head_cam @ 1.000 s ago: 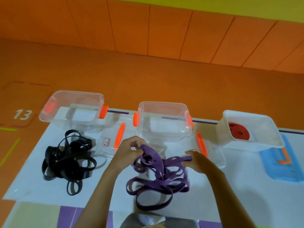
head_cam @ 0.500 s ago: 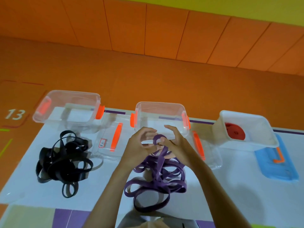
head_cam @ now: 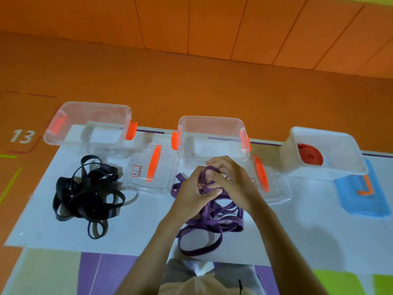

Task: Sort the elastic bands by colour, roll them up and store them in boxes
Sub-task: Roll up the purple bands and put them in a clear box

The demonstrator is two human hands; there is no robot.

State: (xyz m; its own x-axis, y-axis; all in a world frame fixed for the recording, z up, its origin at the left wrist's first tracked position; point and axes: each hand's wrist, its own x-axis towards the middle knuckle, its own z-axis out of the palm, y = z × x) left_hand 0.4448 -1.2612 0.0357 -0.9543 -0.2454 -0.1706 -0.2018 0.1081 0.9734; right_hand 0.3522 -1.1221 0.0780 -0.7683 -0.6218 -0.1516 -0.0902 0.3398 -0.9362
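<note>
left hand (head_cam: 191, 199): fingers curled, pinching a purple strand, touching right hand
right hand (head_cam: 234, 179): fingers curled round same strand
purple bands (head_cam: 210, 222): loose tangle on white sheet (head_cam: 138, 235), under both hands
middle clear box (head_cam: 212, 120): lid off, just beyond hands
black bands (head_cam: 89, 196): tangled pile, left, well apart
left clear box (head_cam: 93, 106): beyond black pile
white box (head_cam: 348, 145): far right, red roll (head_cam: 309, 155) inside
</note>
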